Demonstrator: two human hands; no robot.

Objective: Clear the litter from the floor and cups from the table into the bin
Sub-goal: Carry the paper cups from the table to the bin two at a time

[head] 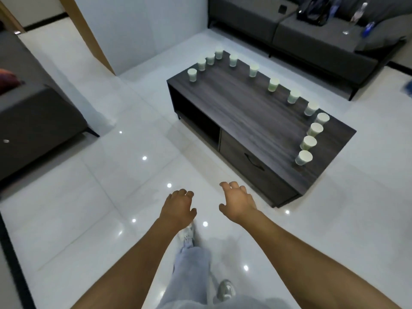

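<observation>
A dark wooden coffee table (245,108) stands ahead and to the right. Several pale green paper cups line its far and right edges, from one at the left end (192,74) round to the nearest one (303,157). My left hand (177,206) and my right hand (238,201) are stretched out over the white floor in front of the table's near corner. Both hang with loosely curled fingers and hold nothing. No bin and no litter show in this view.
A grey sofa (312,34) with a dark bag (312,10) and bottles (356,16) runs behind the table. Another grey seat (33,121) sits at the left. A white wall corner (142,30) rises beyond. My legs and shoes (189,237) are below my arms.
</observation>
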